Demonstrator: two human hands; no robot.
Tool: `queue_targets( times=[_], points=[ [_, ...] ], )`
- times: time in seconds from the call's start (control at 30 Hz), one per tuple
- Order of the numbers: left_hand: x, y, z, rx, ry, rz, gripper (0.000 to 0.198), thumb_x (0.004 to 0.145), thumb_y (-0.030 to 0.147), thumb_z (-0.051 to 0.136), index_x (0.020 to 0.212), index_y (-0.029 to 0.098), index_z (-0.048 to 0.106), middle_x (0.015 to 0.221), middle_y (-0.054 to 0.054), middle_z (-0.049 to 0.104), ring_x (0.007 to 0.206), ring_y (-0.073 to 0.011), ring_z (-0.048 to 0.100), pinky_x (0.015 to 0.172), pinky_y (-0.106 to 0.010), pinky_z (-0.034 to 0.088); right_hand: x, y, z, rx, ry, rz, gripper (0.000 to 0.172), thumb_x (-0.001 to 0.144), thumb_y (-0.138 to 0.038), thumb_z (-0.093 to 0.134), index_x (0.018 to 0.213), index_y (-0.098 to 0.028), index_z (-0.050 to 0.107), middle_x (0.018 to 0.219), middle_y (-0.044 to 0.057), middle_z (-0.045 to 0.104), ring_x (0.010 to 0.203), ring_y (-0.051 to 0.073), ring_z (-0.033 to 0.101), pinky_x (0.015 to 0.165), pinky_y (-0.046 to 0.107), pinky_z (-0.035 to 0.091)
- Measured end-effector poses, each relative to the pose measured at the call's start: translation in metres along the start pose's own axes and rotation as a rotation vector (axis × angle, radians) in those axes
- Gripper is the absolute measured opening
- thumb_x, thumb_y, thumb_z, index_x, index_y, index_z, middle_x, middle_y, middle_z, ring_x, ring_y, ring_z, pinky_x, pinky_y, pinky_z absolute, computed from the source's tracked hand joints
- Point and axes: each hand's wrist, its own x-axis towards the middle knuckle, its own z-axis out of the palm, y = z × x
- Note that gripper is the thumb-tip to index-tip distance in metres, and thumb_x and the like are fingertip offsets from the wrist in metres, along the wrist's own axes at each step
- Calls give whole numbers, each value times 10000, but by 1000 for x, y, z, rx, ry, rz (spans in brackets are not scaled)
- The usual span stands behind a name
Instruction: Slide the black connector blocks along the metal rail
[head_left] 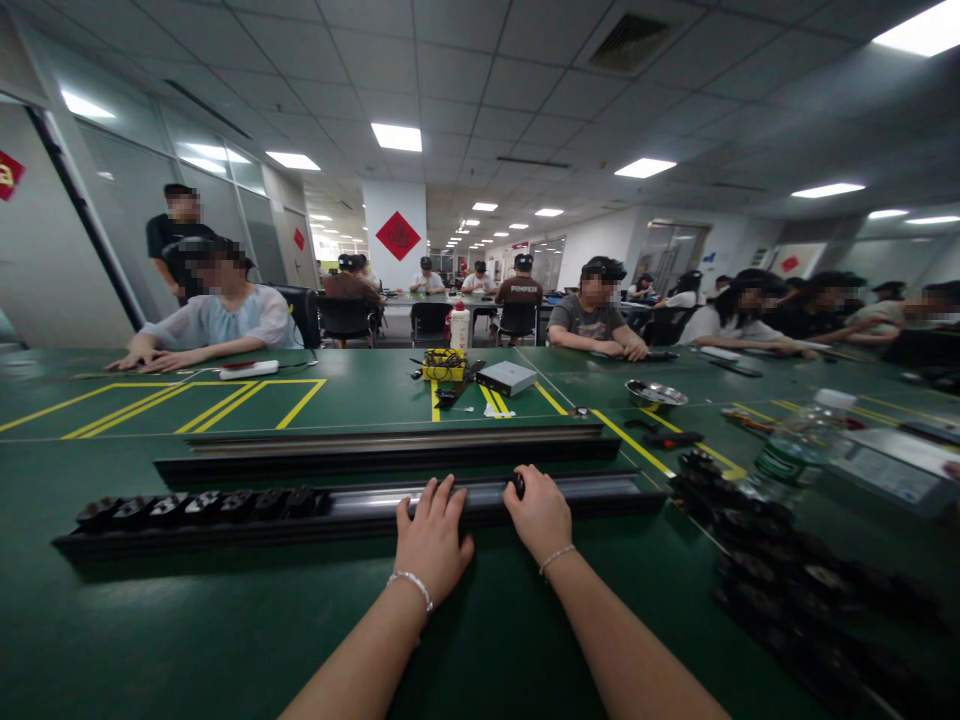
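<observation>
A long black rail with a silver channel lies across the green table in front of me. Several small black parts sit in a row in its left half. My left hand rests on the rail's near edge, fingers stretched flat and apart. My right hand is just to its right, fingers curled over a small black part in the channel. A second, similar rail lies parallel behind the first.
A pile of black parts spreads along the right. A water bottle, metal bowl, grey box and yellow tool lie further back. Other people sit around the tables.
</observation>
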Motion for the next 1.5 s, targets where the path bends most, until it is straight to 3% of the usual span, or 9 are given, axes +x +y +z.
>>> queue_targets(
  times=[0.6,0.83,1.5],
  points=[
    [1,-1,2,-4,6,1,532,741,343,433,1269,293,406,1434,-9,341,1315,-237,247,1027,-532,168,1,0,-2,2,-9,-3,290,795,-260,407,974,-151,607,965,82,652,959,200,554,884,291,359],
    [1,0,3,-17,7,0,537,735,348,445,1268,293,413,1437,-9,335,1315,-243,242,1028,-537,158,2,5,2,-9,-8,5,371,777,-287,441,1075,-121,586,1093,123,623,1093,226,511,1003,361,266],
    [1,-1,3,13,4,3,537,740,360,457,1271,301,403,1433,-8,338,1315,-245,246,1026,-529,178,2,6,6,-30,26,16,410,777,-273,428,1108,-82,577,1125,147,610,1092,229,523,991,340,307]
  ],
)
